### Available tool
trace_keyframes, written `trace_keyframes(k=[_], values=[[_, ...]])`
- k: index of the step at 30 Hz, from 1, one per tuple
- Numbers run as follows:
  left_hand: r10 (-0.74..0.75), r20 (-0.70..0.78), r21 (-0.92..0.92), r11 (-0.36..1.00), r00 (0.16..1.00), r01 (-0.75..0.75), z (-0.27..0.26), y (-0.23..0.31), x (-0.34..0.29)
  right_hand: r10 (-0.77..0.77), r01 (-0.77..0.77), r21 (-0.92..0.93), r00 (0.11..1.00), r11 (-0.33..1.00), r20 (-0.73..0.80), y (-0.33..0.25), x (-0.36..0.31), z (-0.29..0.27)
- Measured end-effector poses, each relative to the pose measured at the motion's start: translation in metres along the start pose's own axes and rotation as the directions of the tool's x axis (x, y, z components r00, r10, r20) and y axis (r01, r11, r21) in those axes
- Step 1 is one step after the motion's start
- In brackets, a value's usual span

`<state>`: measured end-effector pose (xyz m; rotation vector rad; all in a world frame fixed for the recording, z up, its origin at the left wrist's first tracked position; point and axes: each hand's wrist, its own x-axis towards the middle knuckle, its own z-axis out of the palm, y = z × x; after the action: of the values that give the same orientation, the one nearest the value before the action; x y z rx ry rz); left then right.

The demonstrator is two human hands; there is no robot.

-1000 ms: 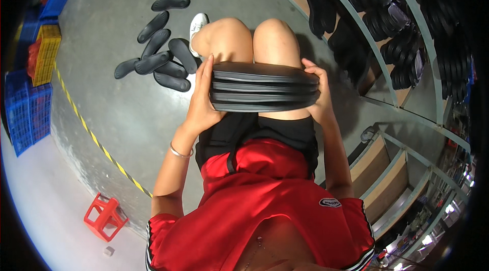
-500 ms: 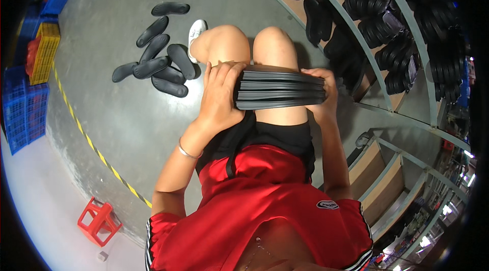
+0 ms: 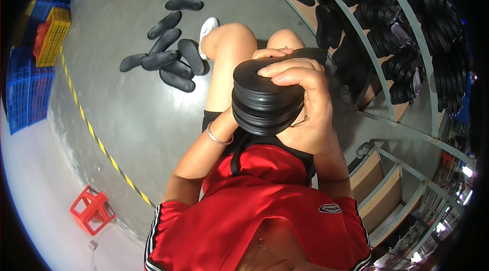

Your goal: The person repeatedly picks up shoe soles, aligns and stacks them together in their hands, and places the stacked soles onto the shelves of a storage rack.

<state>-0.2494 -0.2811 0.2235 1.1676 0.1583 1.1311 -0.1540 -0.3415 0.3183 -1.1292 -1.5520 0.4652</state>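
Note:
Above my lap is a stack of black shoe soles point(image 3: 267, 103), its rounded ends toward me and its long sides reaching away to the upper right. My right hand point(image 3: 310, 98) is closed round the stack's right side, its fingers lying over the top sole. My left hand point(image 3: 272, 53) grips it from the left and far side. Only its fingertips show at the far edge, as the stack hides the palm. On the floor to the left of my knees lie several loose black soles point(image 3: 164, 60), some overlapping.
At right, a metal-framed shelf point(image 3: 427, 42) is packed with bundled black soles point(image 3: 377, 14). A lower rack point(image 3: 367, 175) stands nearer me. Leftward are blue crates point(image 3: 30, 95), a yellow crate point(image 3: 53, 36), a yellow-black floor line point(image 3: 97, 141) and a red stool point(image 3: 91, 210).
The stack has turned from lying crosswise to pointing away from me. My right hand has moved over its top, and my left hand has gone round behind it.

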Motion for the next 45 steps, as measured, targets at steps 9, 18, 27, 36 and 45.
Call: trace_keyframes(k=[9,18,27,36,45], values=[[-0.023,-0.058,0.043,0.999,0.998,0.025,-0.012,-0.014,-0.009,0.093,-0.087,0.109,0.995,0.990,-0.044,0.006,-0.003,0.008],[-0.124,-0.179,0.102,0.984,0.976,0.144,-0.012,-0.021,-0.021,0.102,-0.087,0.205,0.993,0.975,-0.065,0.020,-0.002,0.016],[-0.224,-0.119,0.061,0.971,0.967,0.232,-0.017,0.000,-0.014,0.110,-0.106,0.172,0.994,0.979,-0.016,0.021,-0.004,0.015],[-0.239,-0.107,-0.004,0.971,0.965,0.240,-0.016,0.003,-0.016,0.084,-0.082,0.134,0.996,0.988,-0.004,0.023,-0.010,0.014],[-0.567,-0.272,-0.178,0.823,0.777,0.539,-0.005,0.008,-0.021,0.022,-0.015,0.351,1.000,0.936,-0.016,0.024,-0.003,0.009]])
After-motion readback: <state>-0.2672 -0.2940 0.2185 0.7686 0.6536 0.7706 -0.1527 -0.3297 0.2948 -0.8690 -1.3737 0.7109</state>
